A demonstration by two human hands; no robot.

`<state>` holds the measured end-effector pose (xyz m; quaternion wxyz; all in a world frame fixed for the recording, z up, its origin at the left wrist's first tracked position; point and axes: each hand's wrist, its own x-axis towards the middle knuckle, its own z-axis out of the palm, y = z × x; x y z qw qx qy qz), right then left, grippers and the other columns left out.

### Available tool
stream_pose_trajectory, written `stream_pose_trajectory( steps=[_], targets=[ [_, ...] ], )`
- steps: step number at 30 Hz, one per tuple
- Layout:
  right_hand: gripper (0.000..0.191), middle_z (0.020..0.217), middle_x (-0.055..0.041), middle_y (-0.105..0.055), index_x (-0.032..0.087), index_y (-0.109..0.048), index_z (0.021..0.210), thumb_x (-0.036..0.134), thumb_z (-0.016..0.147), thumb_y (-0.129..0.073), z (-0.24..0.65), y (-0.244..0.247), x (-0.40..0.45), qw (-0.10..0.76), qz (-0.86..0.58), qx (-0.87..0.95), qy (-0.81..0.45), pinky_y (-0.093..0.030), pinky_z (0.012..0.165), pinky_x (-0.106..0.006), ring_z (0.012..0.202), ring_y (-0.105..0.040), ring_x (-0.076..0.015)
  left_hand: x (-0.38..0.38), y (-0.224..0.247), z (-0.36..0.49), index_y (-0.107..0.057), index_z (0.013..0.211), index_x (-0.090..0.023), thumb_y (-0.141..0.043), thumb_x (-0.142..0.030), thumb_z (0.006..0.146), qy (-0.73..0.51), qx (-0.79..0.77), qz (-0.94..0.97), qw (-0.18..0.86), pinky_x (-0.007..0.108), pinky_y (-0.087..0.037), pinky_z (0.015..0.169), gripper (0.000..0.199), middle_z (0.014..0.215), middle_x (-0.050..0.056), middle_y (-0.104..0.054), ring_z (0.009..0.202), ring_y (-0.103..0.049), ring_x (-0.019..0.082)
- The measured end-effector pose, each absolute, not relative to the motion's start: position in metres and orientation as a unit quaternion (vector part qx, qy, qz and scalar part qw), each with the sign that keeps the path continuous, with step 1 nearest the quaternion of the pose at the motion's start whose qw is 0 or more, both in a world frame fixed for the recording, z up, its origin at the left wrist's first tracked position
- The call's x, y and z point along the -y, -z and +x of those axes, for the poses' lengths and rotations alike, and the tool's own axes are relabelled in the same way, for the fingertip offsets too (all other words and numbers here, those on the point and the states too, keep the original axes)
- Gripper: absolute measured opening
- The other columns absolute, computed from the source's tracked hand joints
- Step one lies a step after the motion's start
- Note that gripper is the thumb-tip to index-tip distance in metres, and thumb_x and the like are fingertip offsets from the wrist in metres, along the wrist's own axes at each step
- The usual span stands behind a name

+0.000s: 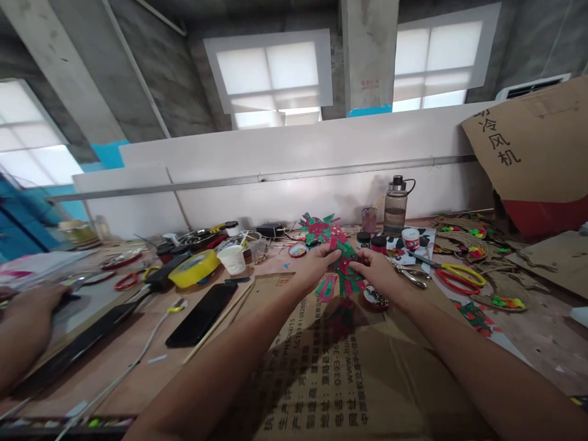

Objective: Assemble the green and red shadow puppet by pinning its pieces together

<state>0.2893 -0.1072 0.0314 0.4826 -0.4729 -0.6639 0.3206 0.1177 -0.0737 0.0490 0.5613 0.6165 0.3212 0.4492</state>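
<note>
Between my two hands is a red and green painted cut-out figure [345,264], held upright above a flattened cardboard sheet [294,367]. My left hand [320,262] pinches its left edge. On the other side, my right hand [373,269] grips the right edge with bent fingers. Just behind it lies another red and green cut-out [316,228], and a smaller red and green piece [327,288] rests on the cardboard below my left hand. A small round dish of metal bits [375,298] sits under my right hand. Printed characters cover the cardboard.
Left are a black phone [202,314], yellow tape [195,268] and a white cup [232,260]. Pliers [411,273], scissors [459,278], paint jars [379,243] and a water bottle [395,207] stand right. Another person's hand [34,318] is at far left.
</note>
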Motion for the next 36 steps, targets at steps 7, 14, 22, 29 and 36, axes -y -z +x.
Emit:
stream_pose_trajectory(
  steps=[7,14,22,29,36],
  targets=[
    [0.026,0.064,0.0016,-0.055,0.017,-0.063,0.077,0.039,0.084,-0.051,0.288,-0.028,0.108,0.447,-0.469,0.712,-0.27,-0.039,0.054,-0.026,0.058,-0.048,-0.0135,0.07,-0.036,0.107,-0.06,0.064,-0.015,-0.072,-0.045,0.067,-0.435,-0.36,0.671,0.48,0.024,-0.035,0.056,0.033,0.061,-0.003,-0.051,0.057,-0.041,0.01],
    [0.025,0.077,-0.003,-0.067,0.019,-0.069,0.088,0.037,0.081,-0.053,0.298,-0.021,0.098,0.464,-0.5,0.688,-0.248,-0.044,0.06,-0.03,0.066,-0.056,-0.0181,0.061,-0.036,0.12,-0.066,0.077,-0.014,-0.079,-0.045,0.061,-0.423,-0.32,0.64,0.556,0.026,-0.043,0.063,0.037,0.073,0.001,-0.061,0.069,-0.054,0.014],
    [0.027,0.078,-0.0041,-0.069,0.018,-0.071,0.093,0.037,0.085,-0.053,0.3,-0.031,0.104,0.451,-0.52,0.713,-0.133,-0.043,0.066,-0.031,0.066,-0.057,-0.018,0.056,-0.037,0.124,-0.065,0.073,-0.014,-0.086,-0.036,0.052,-0.435,-0.336,0.565,0.615,0.026,-0.045,0.06,0.037,0.069,0.001,-0.062,0.063,-0.057,0.013],
    [0.023,0.086,-0.0051,-0.072,0.019,-0.071,0.089,0.036,0.083,-0.057,0.293,-0.035,0.114,0.465,-0.498,0.716,-0.15,-0.046,0.07,-0.031,0.076,-0.061,-0.0196,0.063,-0.028,0.116,-0.064,0.069,-0.013,-0.087,-0.035,0.053,-0.446,-0.34,0.564,0.606,0.027,-0.045,0.058,0.035,0.064,0.001,-0.062,0.058,-0.057,0.012],
    [0.03,0.081,-0.0045,-0.07,0.017,-0.068,0.095,0.042,0.084,-0.056,0.307,-0.035,0.102,0.496,-0.517,0.672,-0.189,-0.048,0.061,-0.028,0.064,-0.06,-0.0156,0.072,-0.038,0.119,-0.065,0.066,-0.013,-0.087,-0.029,0.05,-0.505,-0.321,0.48,0.641,0.024,-0.049,0.051,0.031,0.065,0.003,-0.069,0.052,-0.059,0.012]
  ],
)
